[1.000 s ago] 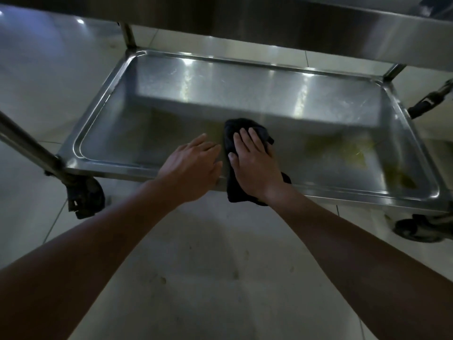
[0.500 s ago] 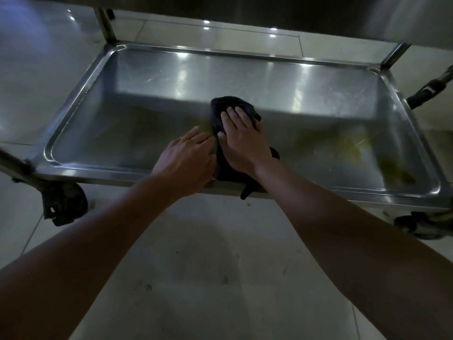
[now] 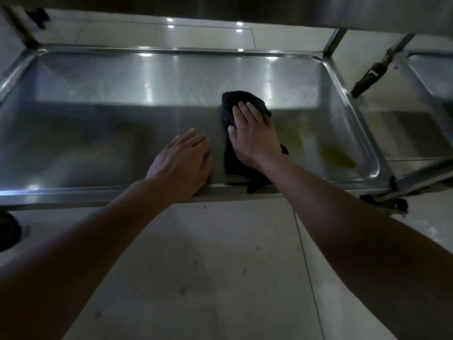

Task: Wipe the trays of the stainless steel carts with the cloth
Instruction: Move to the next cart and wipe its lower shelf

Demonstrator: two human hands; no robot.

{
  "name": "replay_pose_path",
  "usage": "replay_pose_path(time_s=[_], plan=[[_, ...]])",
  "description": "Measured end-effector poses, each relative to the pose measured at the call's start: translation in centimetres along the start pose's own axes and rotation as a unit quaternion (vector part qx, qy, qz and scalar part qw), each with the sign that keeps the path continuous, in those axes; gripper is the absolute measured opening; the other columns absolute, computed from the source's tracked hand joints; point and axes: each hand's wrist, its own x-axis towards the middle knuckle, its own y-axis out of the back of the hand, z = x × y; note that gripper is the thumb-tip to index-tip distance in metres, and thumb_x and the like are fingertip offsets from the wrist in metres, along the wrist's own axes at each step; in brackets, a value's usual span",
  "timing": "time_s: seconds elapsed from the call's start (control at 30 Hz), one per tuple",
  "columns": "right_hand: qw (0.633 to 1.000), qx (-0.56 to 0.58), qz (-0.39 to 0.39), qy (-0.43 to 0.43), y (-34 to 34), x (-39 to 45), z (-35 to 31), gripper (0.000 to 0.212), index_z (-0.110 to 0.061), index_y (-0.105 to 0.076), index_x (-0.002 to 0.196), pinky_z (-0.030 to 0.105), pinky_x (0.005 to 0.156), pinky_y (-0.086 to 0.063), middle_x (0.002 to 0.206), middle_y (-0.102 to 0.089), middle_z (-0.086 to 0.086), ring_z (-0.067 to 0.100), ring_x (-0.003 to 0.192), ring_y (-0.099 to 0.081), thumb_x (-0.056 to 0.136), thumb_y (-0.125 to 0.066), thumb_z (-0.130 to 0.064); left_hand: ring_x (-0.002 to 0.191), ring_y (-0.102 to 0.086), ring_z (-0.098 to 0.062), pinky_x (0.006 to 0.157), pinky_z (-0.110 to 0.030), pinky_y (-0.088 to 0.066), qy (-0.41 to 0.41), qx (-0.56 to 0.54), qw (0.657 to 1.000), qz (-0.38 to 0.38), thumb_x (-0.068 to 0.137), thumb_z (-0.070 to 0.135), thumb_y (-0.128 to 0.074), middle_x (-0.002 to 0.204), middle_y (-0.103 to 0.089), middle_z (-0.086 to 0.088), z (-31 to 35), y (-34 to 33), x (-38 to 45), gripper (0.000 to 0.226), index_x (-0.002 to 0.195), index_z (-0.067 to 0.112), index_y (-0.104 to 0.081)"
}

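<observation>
In lower tray [image 3: 343, 77] | one cloth [image 3: 235, 158] under flat right hand [image 3: 252, 136] | left hand [image 3: 181, 165] spread, resting

Dark cloth [image 3: 230, 153] crumpled in steel tray [image 3: 98, 195]; yellowish smears [image 3: 338, 155], possibly grease.

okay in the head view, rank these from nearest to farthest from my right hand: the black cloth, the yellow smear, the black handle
1. black cloth: under the right hand, mid-tray.
2. yellow smear: tray floor, to its right.
3. black handle: beyond the tray's right rim, far right.
</observation>
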Motion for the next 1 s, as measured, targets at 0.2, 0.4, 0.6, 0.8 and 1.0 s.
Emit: replay_pose_path(time_s=[0.2, 0.4, 0.6, 0.8, 1.0], plan=[[0.999, 0.01, -0.002, -0.034, 0.8, -0.4, 5.4, 0.059, -0.015, -0.02, 0.158, 0.045, 0.124, -0.009, 0.168, -0.014, 0.002, 0.016, 0.155, -0.003, 0.106, -0.026, -0.04, 0.14, -0.036, -0.023, 0.117, -0.038, -0.023, -0.039, -0.007, 0.999, 0.001, 0.101, 0.033, -0.042, 0.14, -0.053, -0.007, 3.8, -1.3, 3.1, 0.038, 0.131, 0.013, -0.054], [0.998, 0.003, -0.004, -0.063, 1.8, -0.4, 10.1, 0.06, -0.015, -0.019, 0.159, 0.045, 0.124, -0.009, 0.168, -0.012, 0.002, 0.016, 0.155, -0.002, 0.106, -0.026, -0.041, 0.144, -0.03, -0.021, 0.118, -0.037, -0.02, -0.068, -0.011, 0.998, -0.015, 0.101, 0.033, -0.041, 0.147, -0.047, -0.005, 7.7, -2.2, 6.1, 0.041, 0.137, 0.015, -0.048], [0.996, -0.006, 0.011, -0.088, 2.5, -0.4, 15.2, 0.058, -0.014, -0.02, 0.158, 0.045, 0.122, -0.01, 0.168, -0.014, 0.002, 0.016, 0.154, -0.004, 0.106, -0.026, -0.039, 0.141, -0.034, -0.022, 0.117, -0.038, -0.023, -0.093, -0.013, 0.995, -0.017, 0.101, 0.034, -0.042, 0.142, -0.051, -0.005, 11.1, -3.4, 8.7, 0.039, 0.133, 0.014, -0.05], [0.993, -0.031, 0.026, -0.108, 3.4, -0.1, 20.1, 0.059, -0.013, -0.024, 0.158, 0.044, 0.123, -0.014, 0.166, -0.019, 0.004, 0.018, 0.154, -0.009, 0.105, -0.027, -0.04, 0.148, -0.021, -0.017, 0.119, -0.033, -0.012, -0.108, -0.016, 0.994, -0.03, 0.103, 0.036, -0.037, 0.155, -0.037, -0.003, 13.9, -4.5, 10.8, 0.048, 0.147, 0.016, -0.038], [0.995, -0.025, 0.023, -0.095, 3.8, -0.8, 21.4, 0.058, -0.013, -0.023, 0.158, 0.043, 0.124, -0.013, 0.166, -0.02, 0.005, 0.018, 0.154, -0.01, 0.106, -0.027, -0.04, 0.148, -0.02, -0.018, 0.119, -0.033, -0.012, -0.122, -0.014, 0.992, -0.036, 0.103, 0.037, -0.035, 0.155, -0.037, -0.004, 15.1, -4.9, 10.9, 0.049, 0.147, 0.015, -0.037]])
